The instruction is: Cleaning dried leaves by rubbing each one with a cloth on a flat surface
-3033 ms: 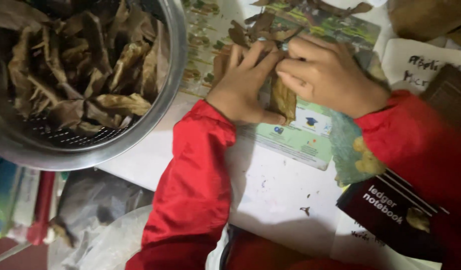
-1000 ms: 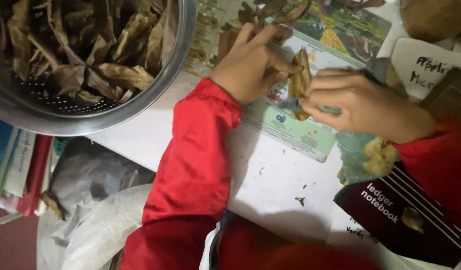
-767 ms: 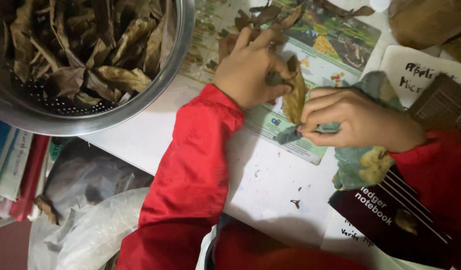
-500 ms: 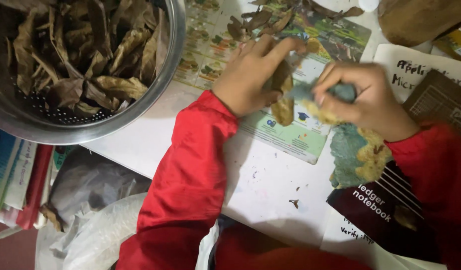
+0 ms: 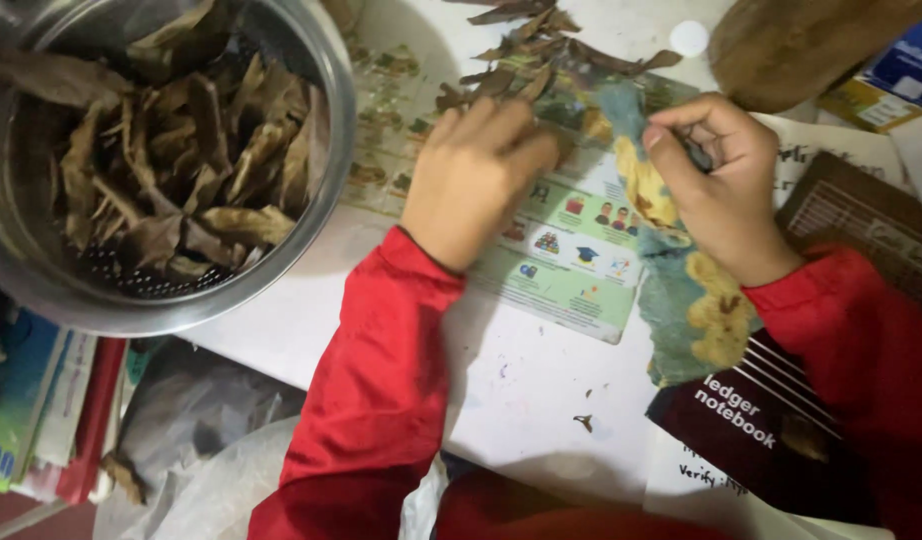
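Note:
My left hand [image 5: 476,175] lies knuckles up on a printed picture sheet [image 5: 571,275], fingers curled over a dried brown leaf [image 5: 563,140] of which only a dark edge shows at the fingertips. My right hand [image 5: 721,180] is to its right, thumb and fingers pinched on a blue-green cloth with yellow patches [image 5: 701,310]; the cloth hangs down over the sheet's right edge. More loose dried leaves [image 5: 541,55] lie just beyond my left hand. Both arms are in red sleeves.
A steel colander bowl [image 5: 333,110] full of dried leaves [image 5: 181,160] stands at the left on the white table [image 5: 541,385]. A dark notebook [image 5: 771,430] lies at the lower right and a brown lump [image 5: 791,40] at the top right. Books [image 5: 31,400] and a plastic bag [image 5: 211,470] sit below the table edge.
My right hand has drawn the cloth off the leaf and moved up and to the right. My left hand has lowered the leaf flat onto the sheet and now covers it.

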